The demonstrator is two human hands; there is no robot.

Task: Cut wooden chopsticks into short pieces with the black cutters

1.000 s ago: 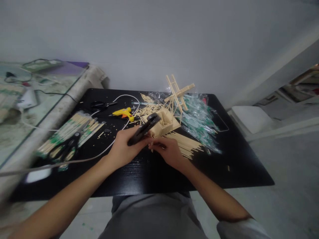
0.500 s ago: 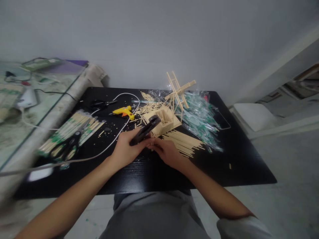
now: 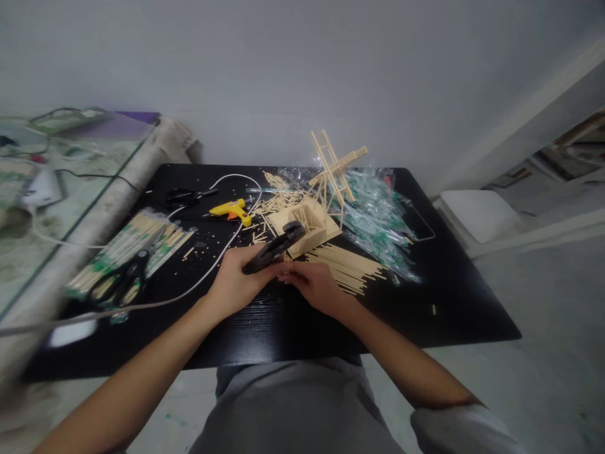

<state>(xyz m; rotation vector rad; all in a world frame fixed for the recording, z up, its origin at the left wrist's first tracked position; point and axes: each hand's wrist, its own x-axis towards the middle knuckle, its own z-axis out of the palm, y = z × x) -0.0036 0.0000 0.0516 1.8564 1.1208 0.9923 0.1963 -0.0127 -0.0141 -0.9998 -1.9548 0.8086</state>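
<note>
My left hand (image 3: 239, 277) is closed around a dark, elongated tool (image 3: 275, 247) with a rounded far end; its exact kind does not show. My right hand (image 3: 316, 285) meets the left at the fingertips, closed in a pinch. What sits between those fingers is too small to name. Just beyond the hands stands a model windmill made of thin wooden sticks, with crossed blades (image 3: 331, 169) above a box-like base (image 3: 312, 224). A spread of loose wooden sticks (image 3: 350, 268) lies beside my right hand.
A yellow glue gun (image 3: 231, 211) with a white cord lies left of the model. Black scissors (image 3: 130, 274) rest on packaged sticks (image 3: 113, 252); another black-handled tool (image 3: 189, 197) lies behind. Crumpled clear and green wrappers (image 3: 378, 214) cover the right. Short stick offcuts (image 3: 283, 202) are heaped at the back.
The whole view has shifted slightly. Both hands keep their grip and place near the front of the model; the dark tool is tilted a little differently.
</note>
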